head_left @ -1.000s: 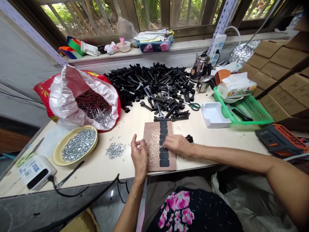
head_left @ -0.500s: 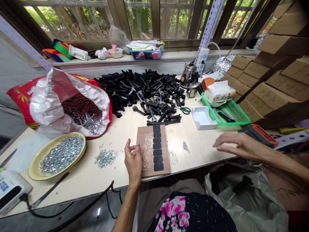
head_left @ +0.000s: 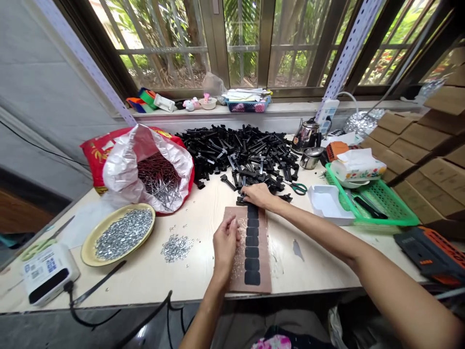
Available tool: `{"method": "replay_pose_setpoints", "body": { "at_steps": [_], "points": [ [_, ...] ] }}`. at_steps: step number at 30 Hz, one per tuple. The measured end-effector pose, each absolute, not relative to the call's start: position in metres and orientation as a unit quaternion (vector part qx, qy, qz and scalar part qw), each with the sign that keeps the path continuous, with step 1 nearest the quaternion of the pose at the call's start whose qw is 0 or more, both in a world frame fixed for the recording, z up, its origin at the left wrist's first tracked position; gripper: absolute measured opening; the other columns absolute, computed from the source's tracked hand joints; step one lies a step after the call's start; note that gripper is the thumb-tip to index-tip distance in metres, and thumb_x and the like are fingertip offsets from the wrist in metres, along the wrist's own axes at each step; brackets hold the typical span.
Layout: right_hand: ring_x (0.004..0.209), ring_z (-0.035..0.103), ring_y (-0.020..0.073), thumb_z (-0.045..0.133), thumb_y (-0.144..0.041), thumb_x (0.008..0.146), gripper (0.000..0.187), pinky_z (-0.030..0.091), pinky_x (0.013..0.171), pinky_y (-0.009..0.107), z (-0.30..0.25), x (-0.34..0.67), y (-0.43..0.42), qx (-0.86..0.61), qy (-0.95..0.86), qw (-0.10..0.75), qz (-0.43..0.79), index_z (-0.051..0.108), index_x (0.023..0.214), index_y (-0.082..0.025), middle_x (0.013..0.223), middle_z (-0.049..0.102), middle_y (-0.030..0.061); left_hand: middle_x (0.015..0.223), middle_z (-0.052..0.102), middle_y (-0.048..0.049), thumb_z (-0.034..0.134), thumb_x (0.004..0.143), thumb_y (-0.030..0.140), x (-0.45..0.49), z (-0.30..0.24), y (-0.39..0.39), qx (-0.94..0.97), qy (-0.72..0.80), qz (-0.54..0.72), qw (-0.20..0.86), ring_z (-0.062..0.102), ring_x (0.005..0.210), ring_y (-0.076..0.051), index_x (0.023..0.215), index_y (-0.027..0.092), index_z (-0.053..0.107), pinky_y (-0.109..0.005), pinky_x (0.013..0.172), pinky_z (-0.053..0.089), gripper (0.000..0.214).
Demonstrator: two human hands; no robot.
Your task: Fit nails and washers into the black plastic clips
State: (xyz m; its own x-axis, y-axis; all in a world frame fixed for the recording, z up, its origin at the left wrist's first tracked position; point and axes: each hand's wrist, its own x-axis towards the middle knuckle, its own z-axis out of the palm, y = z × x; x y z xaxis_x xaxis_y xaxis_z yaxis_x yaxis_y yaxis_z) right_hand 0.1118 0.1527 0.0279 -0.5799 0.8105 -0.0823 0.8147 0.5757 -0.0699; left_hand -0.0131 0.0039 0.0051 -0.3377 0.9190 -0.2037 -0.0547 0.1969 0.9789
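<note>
My right hand point(head_left: 259, 195) reaches across to the front edge of a heap of black plastic pieces point(head_left: 232, 150). Its fingers are closed on one black bar-shaped piece point(head_left: 241, 200) near the top of a brown board point(head_left: 259, 286). My left hand point(head_left: 225, 240) rests over the board's left side, fingers curled together; whatever may lie in them is hidden. Down the board runs a column of black rounded-square pads point(head_left: 252, 264), with pale specks to their left. Left of that hand lies a small pile of metal washers point(head_left: 177, 248).
At left stand a yellow dish point(head_left: 87, 254) of washers, an open red-and-white bag point(head_left: 112, 169) of long metal nails or screws, and a white box-shaped device point(head_left: 51, 271). Scissors point(head_left: 300, 189), a white tray point(head_left: 329, 203), a green basket point(head_left: 407, 218) and cardboard boxes point(head_left: 428, 184) are at right.
My right hand has moved from the table's right side to the black pieces and closed on one. My left hand stays at the board, fingers more curled. The view has shifted.
</note>
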Motion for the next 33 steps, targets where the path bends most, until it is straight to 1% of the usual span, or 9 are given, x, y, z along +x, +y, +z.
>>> {"method": "replay_pose_setpoints", "body": {
  "at_steps": [2,7,12,16,21,24,28,31,33],
  "points": [
    [0.092,0.065,0.0245,0.046,-0.024,0.090,0.031,0.044,0.073,0.031,0.028,0.103,0.154,0.451,0.891,0.031,-0.048,0.055,0.120,-0.021,0.100,0.069,0.0120,0.065,0.058,-0.0005,0.066,0.074,0.042,-0.011,0.005,0.023,0.328,0.597,0.543,0.491,0.049,0.047,-0.010,0.109,0.012,0.063,-0.020,0.041,0.037,0.046],
    [0.089,0.065,0.0216,0.049,-0.017,0.082,0.045,0.042,0.069,0.027,0.023,0.105,0.152,0.387,0.918,0.033,-0.074,0.049,0.125,-0.030,0.097,0.070,0.0049,0.071,0.061,-0.0023,0.069,0.072,0.041,-0.019,-0.001,0.054,0.291,0.553,0.582,0.520,0.053,0.050,-0.009,0.093,0.011,0.064,-0.020,0.045,0.043,0.037],
    [0.080,0.062,0.0158,0.052,-0.018,0.079,0.044,0.043,0.069,0.024,0.017,0.110,0.149,0.452,0.856,-0.162,-0.192,0.048,0.122,-0.022,0.091,0.067,0.0020,0.075,0.063,-0.0054,0.071,0.071,0.042,-0.018,0.000,0.064,0.256,0.538,0.597,0.537,0.058,0.061,-0.011,0.083,0.011,0.065,-0.022,0.058,0.049,0.035],
    [0.074,0.061,0.0118,0.049,-0.026,0.087,0.031,0.045,0.069,0.022,0.018,0.105,0.150,0.385,0.816,-0.265,-0.340,0.054,0.117,-0.019,0.089,0.066,0.0011,0.081,0.066,-0.0077,0.067,0.077,0.040,-0.011,0.009,0.076,0.219,0.439,0.598,0.634,0.063,0.069,-0.014,0.097,0.013,0.062,-0.026,0.066,0.051,0.034],
    [0.082,0.063,0.0150,0.034,-0.030,0.096,0.035,0.044,0.076,0.026,0.022,0.109,0.181,0.517,0.789,-0.249,-0.218,0.055,0.121,-0.019,0.100,0.066,0.0071,0.076,0.065,-0.0057,0.056,0.086,0.032,-0.020,0.016,0.090,0.124,0.446,0.637,0.617,0.063,0.062,-0.014,0.098,0.016,0.052,-0.031,0.063,0.053,0.020],
    [0.093,0.062,0.0211,0.045,-0.037,0.091,0.040,0.042,0.079,0.029,0.018,0.104,0.201,0.573,0.792,-0.143,-0.155,0.049,0.127,-0.021,0.100,0.067,0.0077,0.065,0.059,0.0009,0.056,0.087,0.029,-0.029,0.015,0.095,0.096,0.454,0.669,0.580,0.055,0.052,-0.009,0.090,0.017,0.050,-0.027,0.059,0.051,0.014],
    [0.097,0.061,0.0249,0.056,-0.024,0.081,0.056,0.042,0.079,0.031,0.017,0.089,0.209,0.552,0.819,-0.085,-0.131,0.041,0.135,-0.025,0.108,0.064,0.0076,0.049,0.039,0.0106,0.070,0.076,0.031,-0.040,0.009,0.095,0.106,0.455,0.662,0.586,0.038,0.039,-0.004,0.087,0.015,0.053,-0.017,0.046,0.041,0.025],
    [0.092,0.060,0.0233,0.050,-0.021,0.082,0.049,0.042,0.076,0.030,0.030,0.086,0.204,0.557,0.811,-0.135,-0.119,0.043,0.131,-0.021,0.105,0.064,0.0092,0.043,0.034,0.0121,0.073,0.073,0.035,-0.043,0.006,0.092,0.100,0.441,0.626,0.635,0.035,0.036,-0.004,0.089,0.011,0.058,-0.019,0.046,0.042,0.033],
    [0.086,0.059,0.0198,0.044,-0.025,0.087,0.033,0.041,0.074,0.029,0.042,0.088,0.191,0.546,0.796,-0.239,-0.107,0.050,0.119,-0.017,0.101,0.063,0.0090,0.049,0.050,0.0044,0.071,0.075,0.038,-0.042,0.006,0.092,0.079,0.424,0.586,0.686,0.051,0.044,-0.009,0.093,0.009,0.061,-0.026,0.056,0.050,0.035]
  ]
}}
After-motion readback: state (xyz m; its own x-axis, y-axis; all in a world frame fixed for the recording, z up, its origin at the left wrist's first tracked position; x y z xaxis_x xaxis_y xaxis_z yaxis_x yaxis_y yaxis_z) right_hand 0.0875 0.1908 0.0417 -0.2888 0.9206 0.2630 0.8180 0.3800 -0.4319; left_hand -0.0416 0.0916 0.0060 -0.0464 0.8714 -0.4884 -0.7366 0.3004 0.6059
